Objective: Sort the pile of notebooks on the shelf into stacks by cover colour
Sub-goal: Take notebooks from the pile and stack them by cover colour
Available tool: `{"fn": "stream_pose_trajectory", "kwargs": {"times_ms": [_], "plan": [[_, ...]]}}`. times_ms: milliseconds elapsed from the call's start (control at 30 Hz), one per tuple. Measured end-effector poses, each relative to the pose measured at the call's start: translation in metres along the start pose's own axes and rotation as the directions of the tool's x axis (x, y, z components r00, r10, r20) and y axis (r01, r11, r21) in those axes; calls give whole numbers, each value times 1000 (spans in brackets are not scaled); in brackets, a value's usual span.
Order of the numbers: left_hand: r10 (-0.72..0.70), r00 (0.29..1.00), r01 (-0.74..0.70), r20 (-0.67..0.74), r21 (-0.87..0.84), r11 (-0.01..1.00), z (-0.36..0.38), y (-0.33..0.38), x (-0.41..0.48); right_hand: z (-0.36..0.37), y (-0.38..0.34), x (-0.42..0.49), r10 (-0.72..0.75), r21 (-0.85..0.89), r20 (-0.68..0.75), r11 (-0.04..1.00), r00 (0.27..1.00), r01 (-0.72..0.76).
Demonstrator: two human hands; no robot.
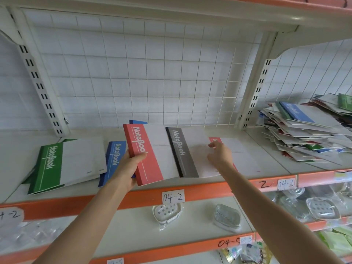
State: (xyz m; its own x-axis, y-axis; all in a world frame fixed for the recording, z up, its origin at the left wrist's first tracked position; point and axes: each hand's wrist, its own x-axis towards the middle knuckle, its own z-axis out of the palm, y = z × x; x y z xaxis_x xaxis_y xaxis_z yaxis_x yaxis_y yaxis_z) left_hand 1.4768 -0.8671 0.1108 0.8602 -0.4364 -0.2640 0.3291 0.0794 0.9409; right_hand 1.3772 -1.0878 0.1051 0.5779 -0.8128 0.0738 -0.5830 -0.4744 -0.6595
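The left hand [130, 168] holds a red-and-white paper notebook [150, 155] by its near left edge, thumb on top and fingers under it. The book is lifted up and tipped, so its cover colour is easy to see. The left arm reaches up from the near side, a little bent.

The right hand [221, 155] reaches further out, and that arm is almost straight. Its fingers curl down on the right edge of a grey-and-white paper notebook [182, 153]. That book looks blurry, so I think it is on the move. The two hands are apart, each with its own book. The two books are side by side and overlap a little.

Under the right hand a second red-and-white notebook [243, 155] lies flat on the cream metal shelf [19, 159]. It looks like the start of the red stack, so I think the red book in the left hand belongs there. On the left lie the green-and-white notebooks [51, 164]. Next to them are the blue-and-white notebooks [114, 159]. Each colour has its own spot. I can see no grey stack yet, so the grey book may need a new spot.

On the far right sits the big messy pile of mixed notebooks [304, 134]. A lot of sorting is left to do.
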Motion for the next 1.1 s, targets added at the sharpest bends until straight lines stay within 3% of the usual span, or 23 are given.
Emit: {"fn": "stream_pose_trajectory", "kwargs": {"times_ms": [67,233,400,467,533,600,667,967,1100], "plan": [[16,1000,-15,-27,15,1000,-14,4,0,-1,3,3,3,-111,-13,994,1000,-4],[56,998,-55,-22,40,998,-38,11,1,15,-4,2,-39,-315,113,946,993,73],[27,1000,-27,12,34,999,-39,8,0,21,-11,-11,-86,-519,138,842,987,146],[20,999,-21,28,30,999,-34,5,-1,21,-15,-14,-190,-392,122,892,974,223],[13,999,-14,48,23,1000,-25,0,-1,20,-23,-21,-200,-90,141,973,970,213],[15,997,-17,78,30,999,-14,-4,0,16,-29,-29,-91,222,290,975,953,26],[17,991,-24,130,58,998,2,-8,1,13,-29,-36,-32,339,403,934,915,-116],[0,975,6,222,-23,1000,67,-24,7,-29,33,-9,150,274,95,946,984,-170],[-37,974,39,223,-6,999,83,-31,10,-53,60,8,160,90,-11,983,987,-158]]}}
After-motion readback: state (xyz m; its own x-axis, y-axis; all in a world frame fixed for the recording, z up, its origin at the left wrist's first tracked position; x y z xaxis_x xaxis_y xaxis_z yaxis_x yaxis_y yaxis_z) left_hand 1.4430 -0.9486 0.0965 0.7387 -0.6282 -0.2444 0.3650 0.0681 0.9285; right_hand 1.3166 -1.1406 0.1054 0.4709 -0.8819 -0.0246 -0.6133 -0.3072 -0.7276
